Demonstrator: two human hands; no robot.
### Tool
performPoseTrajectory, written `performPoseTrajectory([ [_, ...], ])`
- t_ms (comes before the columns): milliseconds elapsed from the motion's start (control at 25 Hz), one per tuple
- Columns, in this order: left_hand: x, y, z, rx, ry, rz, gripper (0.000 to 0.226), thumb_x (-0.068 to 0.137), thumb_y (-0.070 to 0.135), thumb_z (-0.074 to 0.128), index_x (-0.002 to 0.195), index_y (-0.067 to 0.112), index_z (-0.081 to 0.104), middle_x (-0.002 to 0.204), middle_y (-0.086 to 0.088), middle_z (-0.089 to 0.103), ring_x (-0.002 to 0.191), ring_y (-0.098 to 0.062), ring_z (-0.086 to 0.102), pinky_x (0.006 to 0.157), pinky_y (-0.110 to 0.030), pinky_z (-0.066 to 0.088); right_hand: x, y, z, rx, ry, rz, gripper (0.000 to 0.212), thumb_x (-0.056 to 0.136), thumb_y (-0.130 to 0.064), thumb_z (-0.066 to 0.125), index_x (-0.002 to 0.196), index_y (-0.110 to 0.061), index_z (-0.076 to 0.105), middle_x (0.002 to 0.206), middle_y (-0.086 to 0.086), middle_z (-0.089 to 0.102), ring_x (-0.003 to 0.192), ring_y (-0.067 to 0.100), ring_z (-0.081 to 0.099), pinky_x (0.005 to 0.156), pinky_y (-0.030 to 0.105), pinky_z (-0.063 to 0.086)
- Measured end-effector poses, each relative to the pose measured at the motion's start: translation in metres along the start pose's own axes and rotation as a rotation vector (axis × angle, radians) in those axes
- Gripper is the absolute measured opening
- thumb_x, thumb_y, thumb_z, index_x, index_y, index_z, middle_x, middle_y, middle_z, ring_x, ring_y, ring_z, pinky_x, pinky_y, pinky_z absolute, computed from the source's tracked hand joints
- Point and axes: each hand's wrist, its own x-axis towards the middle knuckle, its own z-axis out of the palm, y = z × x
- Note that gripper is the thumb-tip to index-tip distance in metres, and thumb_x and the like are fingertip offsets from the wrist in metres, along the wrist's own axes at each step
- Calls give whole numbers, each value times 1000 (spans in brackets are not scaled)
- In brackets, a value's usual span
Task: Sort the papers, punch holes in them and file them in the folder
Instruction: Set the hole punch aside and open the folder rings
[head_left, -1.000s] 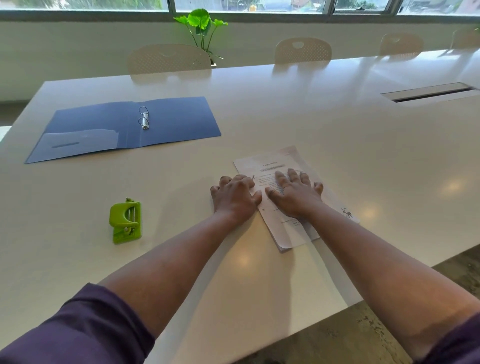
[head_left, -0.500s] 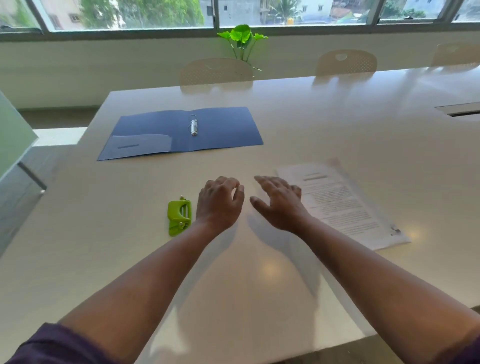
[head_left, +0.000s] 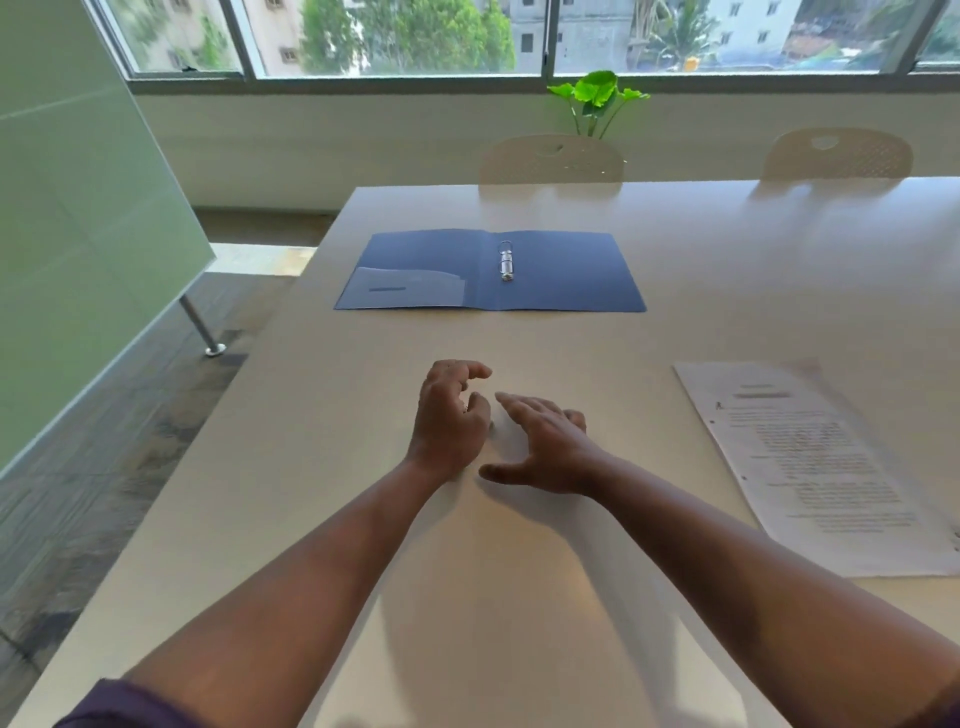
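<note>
1. Both hands hover over the bare table (head_left: 519, 597) at frame centre. The left hand (head_left: 449, 415) has loosely curled fingers and holds nothing; the right hand (head_left: 545, 441) is spread flat, also empty.
2. The papers (head_left: 815, 467) lie at right, well apart from the hands; punched holes seem to show along their near edge. The folder (head_left: 561, 275) lies open at upper centre, rings (head_left: 506, 262) exposed.
3. Judged step: between punching and filing. Next, the sheets need gripping and carrying to the rings.
4. Earlier, the hands pressed the papers; half a second ago a green punch lay beside the left hand. Now it is out of view.
</note>
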Motion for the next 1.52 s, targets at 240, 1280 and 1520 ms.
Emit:
performPoseTrajectory([
  [240, -5, -22, -22, 1, 62, -212, 31, 84, 4, 65, 112, 18, 67, 111, 2, 62, 98, -16, 59, 87, -27, 52, 10, -21, 8, 34, 0, -22, 113, 72, -72, 74, 161, -25, 22, 162, -5, 36, 153, 15, 20, 116, 43, 22],
  [1280, -31, -125, -203, -64, 328, -643, 20, 89, 28, 73, 78, 11, 70, 66, 1, 67, 59, -14, 62, 58, -30, 53, 87, -208, 99, 18, 29, -323, 108, 73, -75, 64, 158, -26, 21, 152, -4, 49, 147, 19, 28, 106, 44, 24],
  [1520, -43, -146, -221, 32, 436, -612, 26, 88, 33, 72, 74, 12, 69, 65, -5, 71, 57, -17, 65, 58, -37, 56, 104, -229, 112, -51, -33, -351, 106, 72, -85, 52, 159, -35, 19, 158, -9, 44, 147, 21, 25, 98, 46, 23],
])
